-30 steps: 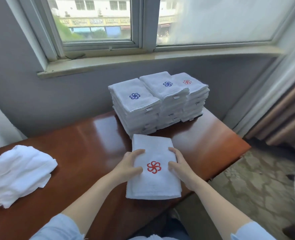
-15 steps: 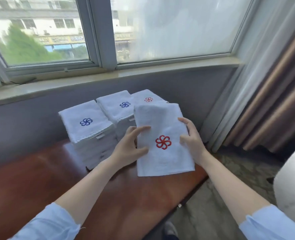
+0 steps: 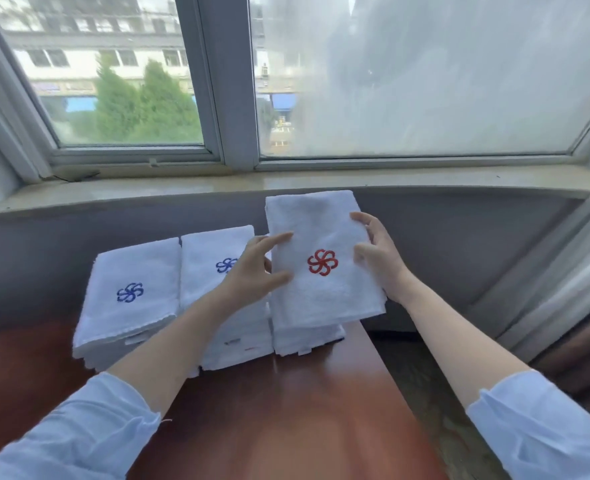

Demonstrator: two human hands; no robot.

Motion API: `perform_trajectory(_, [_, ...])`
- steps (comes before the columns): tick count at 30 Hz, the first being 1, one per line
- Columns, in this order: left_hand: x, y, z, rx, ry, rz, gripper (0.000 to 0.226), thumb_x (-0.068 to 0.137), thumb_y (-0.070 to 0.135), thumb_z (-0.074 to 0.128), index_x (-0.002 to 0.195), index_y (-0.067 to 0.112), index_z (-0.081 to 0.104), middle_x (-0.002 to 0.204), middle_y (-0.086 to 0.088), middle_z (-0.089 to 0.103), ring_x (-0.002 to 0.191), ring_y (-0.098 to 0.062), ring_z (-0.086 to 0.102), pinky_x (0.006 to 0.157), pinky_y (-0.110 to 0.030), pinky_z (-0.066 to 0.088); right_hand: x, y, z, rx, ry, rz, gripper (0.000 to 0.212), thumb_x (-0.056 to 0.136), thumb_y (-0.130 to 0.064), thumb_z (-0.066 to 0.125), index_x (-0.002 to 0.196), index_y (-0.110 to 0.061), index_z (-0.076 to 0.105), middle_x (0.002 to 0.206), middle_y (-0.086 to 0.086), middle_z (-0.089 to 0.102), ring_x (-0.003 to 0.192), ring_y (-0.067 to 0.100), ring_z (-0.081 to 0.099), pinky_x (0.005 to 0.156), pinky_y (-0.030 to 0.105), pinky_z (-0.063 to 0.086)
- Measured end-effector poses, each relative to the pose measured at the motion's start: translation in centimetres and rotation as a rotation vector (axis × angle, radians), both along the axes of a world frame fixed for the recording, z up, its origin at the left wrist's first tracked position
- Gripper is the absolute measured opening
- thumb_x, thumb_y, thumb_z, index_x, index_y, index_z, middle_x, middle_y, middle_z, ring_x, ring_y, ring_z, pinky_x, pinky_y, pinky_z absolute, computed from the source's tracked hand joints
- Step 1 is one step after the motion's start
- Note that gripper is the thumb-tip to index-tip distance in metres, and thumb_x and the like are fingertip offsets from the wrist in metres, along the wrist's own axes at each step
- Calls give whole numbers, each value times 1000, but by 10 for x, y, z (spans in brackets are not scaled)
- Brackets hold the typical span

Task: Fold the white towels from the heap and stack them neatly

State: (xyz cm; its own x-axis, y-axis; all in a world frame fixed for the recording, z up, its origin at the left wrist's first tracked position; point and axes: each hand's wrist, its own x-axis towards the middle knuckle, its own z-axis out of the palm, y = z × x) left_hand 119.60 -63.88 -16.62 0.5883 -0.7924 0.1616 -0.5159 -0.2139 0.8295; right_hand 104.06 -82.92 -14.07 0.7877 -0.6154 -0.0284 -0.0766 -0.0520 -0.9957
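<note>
Pinching the folded towel by its two side edges with the left hand and right hand, probably to keep the folds flat and the red emblem up. Held tilted over the rightmost stack on the bench, seemingly to square the edges before setting down.

You're in a hotel-like room: logo towel stacks by your left hand, curtains beyond your right hand.
</note>
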Motion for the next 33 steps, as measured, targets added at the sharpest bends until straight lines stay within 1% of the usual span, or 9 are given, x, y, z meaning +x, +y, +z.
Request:
perform_trajectory(4, [20,-26,-4,55,31,50,67,83,13,74,139,37,48,121,5,41,76,-10,60,72,-27,58,31,-35,-7,16,31,59,64,62,-12,51,120,-40,53,119,3,60,98,29,68,76,41,62])
perform_trajectory(8, [44,-44,-10,108,52,105,66,79,15,75,133,45,49,122,6,41,61,1,55,61,-13,47,62,-57,-18,43,65,102,66,62,-13,52,123,-38,52,119,2,59,97,28,68,77,42,62])
perform_trajectory(11, [61,-52,-16,175,60,166,67,75,20,72,133,46,49,128,9,41,62,1,56,61,-15,45,85,-67,-26,46,101,134,69,61,-14,51,126,-35,51,118,3,58,100,29,67,82,46,60])
perform_trajectory(15, [73,-58,-23,265,56,226,69,74,22,70,137,41,48,128,8,46,78,-8,60,72,-23,50,109,-75,-40,67,154,162,71,59,-15,51,128,-33,50,120,1,56,100,27,66,80,41,61])
perform_trajectory(18, [80,-56,-29,420,17,248,69,70,34,66,135,47,48,121,11,53,91,-11,59,84,-29,51,121,-78,-52,46,232,194,75,57,-18,50,131,-31,49,125,1,53,101,23,63,77,36,58])
perform_trajectory(23, [84,-55,-42,680,-274,244,62,75,42,67,134,44,48,141,6,31,130,-22,34,109,-35,21,123,-80,-70,-19,421,278,88,58,-22,47,146,-25,37,127,-4,47,103,10,56,73,28,50])
perform_trajectory(26, [83,-57,-45,719,-335,181,67,75,39,67,138,39,45,146,8,33,135,-18,28,109,-34,18,123,-79,-72,-70,482,319,90,62,-26,48,150,-29,31,121,-10,46,99,4,55,70,24,48])
perform_trajectory(30, [80,-59,-44,751,-383,159,64,82,39,62,143,35,43,148,8,37,139,-18,25,112,-35,16,122,-78,-66,-278,609,339,77,81,-32,50,153,-32,23,142,4,39,105,17,55,85,32,48])
perform_trajectory(33, [74,-57,-37,743,-397,150,55,88,39,56,142,33,46,149,4,39,140,-19,27,115,-37,16,119,-72,-54,-504,710,352,57,90,-32,48,145,-20,37,142,7,37,107,22,50,88,36,46])
